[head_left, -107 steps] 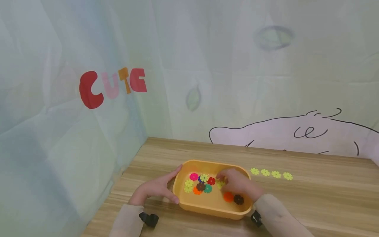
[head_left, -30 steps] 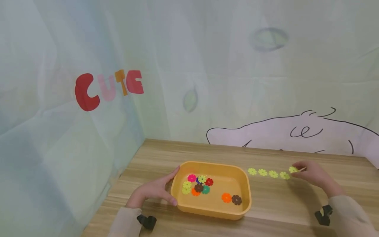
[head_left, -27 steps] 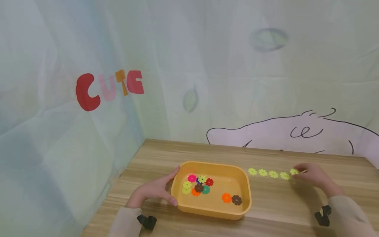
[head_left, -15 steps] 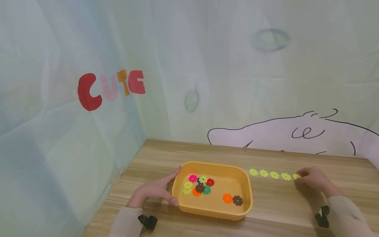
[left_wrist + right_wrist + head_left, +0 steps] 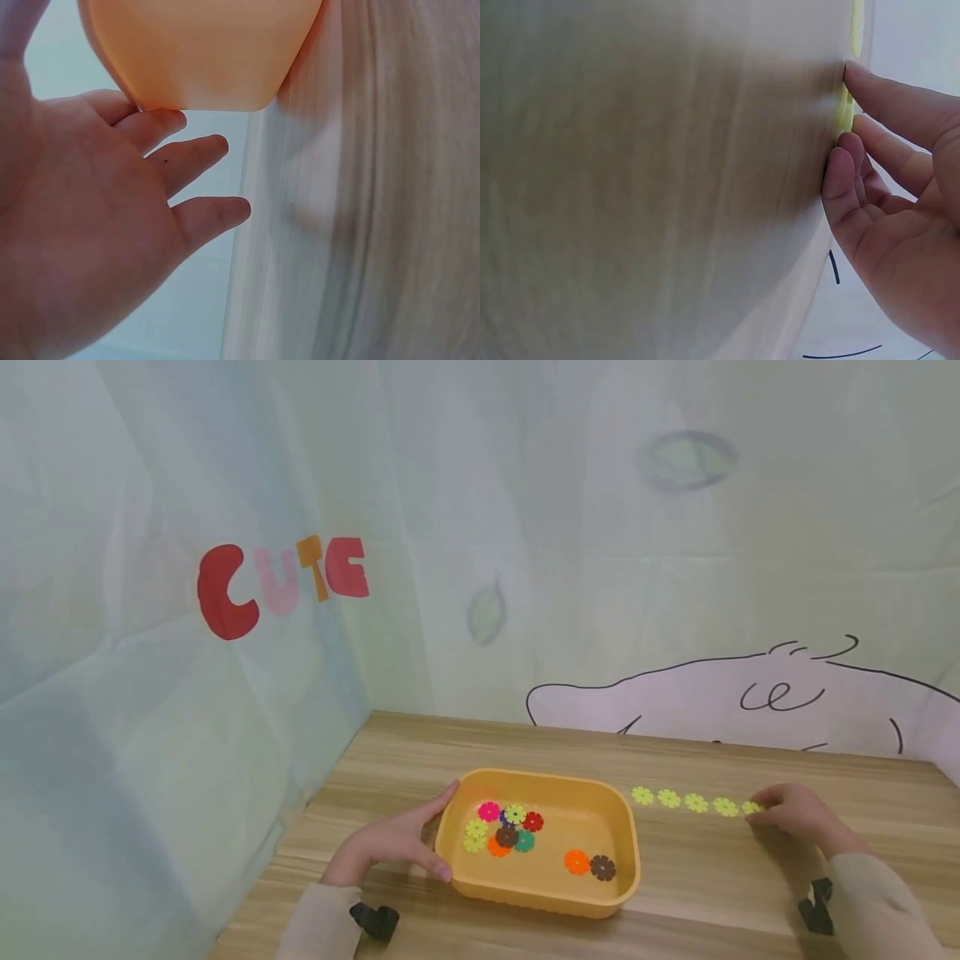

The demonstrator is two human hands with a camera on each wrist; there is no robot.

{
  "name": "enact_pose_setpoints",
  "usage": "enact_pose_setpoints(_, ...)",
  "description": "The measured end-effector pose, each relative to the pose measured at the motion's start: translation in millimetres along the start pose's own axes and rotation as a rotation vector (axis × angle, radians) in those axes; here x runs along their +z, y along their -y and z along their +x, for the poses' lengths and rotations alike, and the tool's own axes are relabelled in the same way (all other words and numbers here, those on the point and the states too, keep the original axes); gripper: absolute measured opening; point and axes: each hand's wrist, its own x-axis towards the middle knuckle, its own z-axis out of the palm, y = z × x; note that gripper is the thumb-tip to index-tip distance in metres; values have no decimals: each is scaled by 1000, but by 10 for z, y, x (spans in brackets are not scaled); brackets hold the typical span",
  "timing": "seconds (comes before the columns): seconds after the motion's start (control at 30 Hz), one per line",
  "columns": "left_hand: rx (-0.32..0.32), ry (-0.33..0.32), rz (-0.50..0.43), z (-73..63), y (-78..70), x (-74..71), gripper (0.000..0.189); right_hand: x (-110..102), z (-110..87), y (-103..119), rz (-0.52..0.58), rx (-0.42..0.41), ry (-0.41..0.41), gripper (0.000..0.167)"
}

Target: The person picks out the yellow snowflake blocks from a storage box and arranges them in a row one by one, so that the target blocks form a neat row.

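My left hand (image 5: 390, 839) spreads its thumb and fingers along the left end of an orange-yellow plastic tray (image 5: 525, 883). In the left wrist view, fingertips touch the tray's wall (image 5: 210, 67) while other fingers extend away from it. At the right, my right hand (image 5: 793, 814) pinches a yellow-green snowflake disc (image 5: 752, 807), partly hidden, low at the tabletop. The right wrist view has that disc (image 5: 844, 112) between thumb and fingertips. It sits at the right end of a row of matching discs, among them a yellow-green disc (image 5: 696, 803).
Inside the tray lie several coloured discs, including a pink disc (image 5: 489, 812), a green disc (image 5: 524, 841), an orange disc (image 5: 577, 862) and a dark brown disc (image 5: 602, 868). The wood-grain table (image 5: 705, 877) meets a printed cloth backdrop (image 5: 570, 568) behind.
My right hand has gone from inside the tray to the row's right end with a yellow-green snowflake disc, then lowered it to the tabletop. My left hand has stayed at the tray.
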Motion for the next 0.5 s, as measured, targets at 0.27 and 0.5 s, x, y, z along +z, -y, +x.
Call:
enact_pose_setpoints(0.27,7,1,-9,-10,-5,-4,124,-5,-11,34,-1,27,7,50)
enact_pose_setpoints(0.5,2,-1,-6,-15,-13,0,125,-13,-30,52,-14,27,-2,59)
